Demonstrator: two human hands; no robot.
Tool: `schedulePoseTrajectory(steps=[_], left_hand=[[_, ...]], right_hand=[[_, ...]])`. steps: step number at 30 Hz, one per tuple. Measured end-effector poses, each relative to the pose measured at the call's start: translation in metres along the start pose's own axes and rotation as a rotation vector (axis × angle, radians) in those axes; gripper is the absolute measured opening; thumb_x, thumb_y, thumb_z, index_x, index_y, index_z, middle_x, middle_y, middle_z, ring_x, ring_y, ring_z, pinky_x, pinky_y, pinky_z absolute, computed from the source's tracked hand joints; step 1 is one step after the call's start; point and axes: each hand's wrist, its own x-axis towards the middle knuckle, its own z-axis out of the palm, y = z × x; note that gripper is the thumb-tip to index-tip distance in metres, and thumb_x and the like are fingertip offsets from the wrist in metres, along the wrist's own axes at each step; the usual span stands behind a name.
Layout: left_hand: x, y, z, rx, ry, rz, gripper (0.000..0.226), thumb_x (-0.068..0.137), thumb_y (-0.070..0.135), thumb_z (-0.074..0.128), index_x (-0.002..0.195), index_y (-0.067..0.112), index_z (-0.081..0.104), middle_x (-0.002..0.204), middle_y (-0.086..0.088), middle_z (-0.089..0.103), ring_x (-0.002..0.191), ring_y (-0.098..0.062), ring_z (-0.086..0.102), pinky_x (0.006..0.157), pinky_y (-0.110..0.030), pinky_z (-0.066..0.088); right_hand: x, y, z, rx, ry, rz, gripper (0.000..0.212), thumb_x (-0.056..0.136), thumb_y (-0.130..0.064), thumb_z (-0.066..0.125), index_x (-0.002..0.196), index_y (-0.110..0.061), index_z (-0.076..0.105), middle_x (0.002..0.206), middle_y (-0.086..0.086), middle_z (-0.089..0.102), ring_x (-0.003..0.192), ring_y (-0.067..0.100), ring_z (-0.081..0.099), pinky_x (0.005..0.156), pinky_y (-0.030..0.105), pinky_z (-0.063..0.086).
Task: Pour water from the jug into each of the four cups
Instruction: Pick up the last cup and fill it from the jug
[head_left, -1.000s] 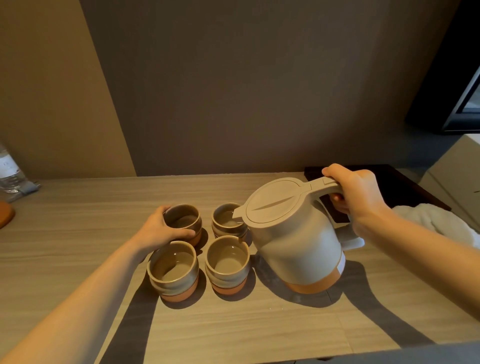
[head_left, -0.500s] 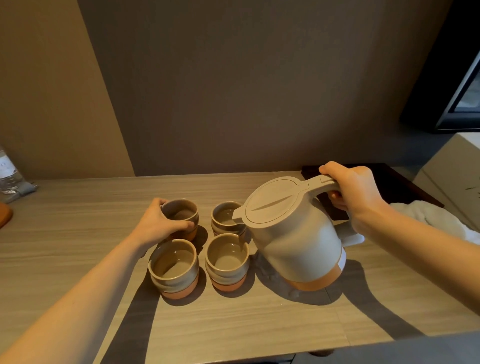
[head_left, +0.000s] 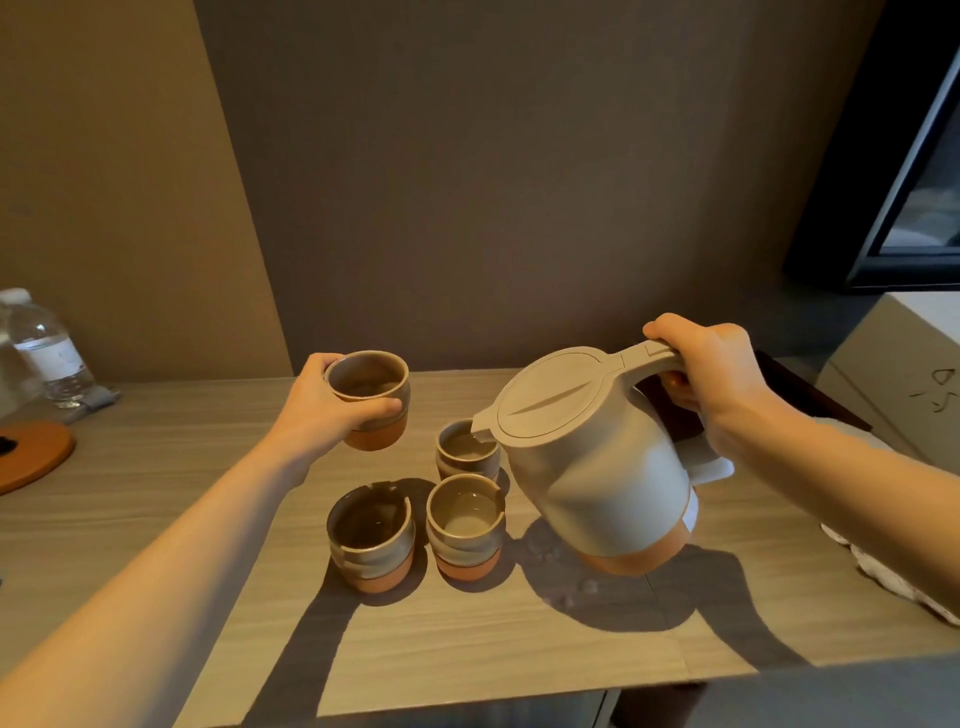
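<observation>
My right hand (head_left: 711, 376) grips the handle of a white jug (head_left: 597, 462) with an orange base, held tilted above the table, its spout over the back right cup (head_left: 465, 452). My left hand (head_left: 332, 410) holds one grey and orange cup (head_left: 371, 400) lifted off the table, at the back left. Two more cups stand in front: the front left cup (head_left: 371, 535) and the front right cup (head_left: 465, 525). All the cups show liquid or a glossy inside; levels are hard to tell.
The wooden table (head_left: 467, 649) has water drops (head_left: 571, 592) under the jug. A plastic water bottle (head_left: 44, 353) and an orange round coaster (head_left: 31, 457) sit at the far left. A white cloth (head_left: 893, 571) and a dark tray (head_left: 795, 384) lie at the right.
My left hand has lifted the back left cup off the table. The jug has risen and tilted further, with its spout now over the back right cup.
</observation>
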Motion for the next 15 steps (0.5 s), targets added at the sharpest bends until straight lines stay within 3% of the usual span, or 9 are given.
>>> schedulePoseTrajectory(steps=[6,15], left_hand=[[-0.032,0.012,-0.005,-0.152,0.011,-0.002,0.075,0.069,0.030,0.086,0.131,0.026,0.045,0.122,0.004,0.053,0.112,-0.018,0.050,0.082,-0.033,0.046],[-0.077,0.012,0.006,-0.125,-0.044,0.065,0.074,0.061,0.028,0.091,0.122,0.030,0.049,0.110,0.013,0.059,0.101,-0.007,0.056,0.072,-0.024,0.046]], right_hand=[[-0.011,-0.020,-0.004,0.027,0.000,-0.025,0.029,0.083,-0.029,0.060,0.060,-0.010,0.059,0.061,0.005,0.055,0.059,0.013,0.048,0.059,0.026,0.040],[-0.019,-0.034,-0.006,0.038,-0.021,-0.042,0.026,0.082,-0.031,0.061,0.068,-0.008,0.061,0.070,0.009,0.056,0.064,0.014,0.050,0.060,0.024,0.041]])
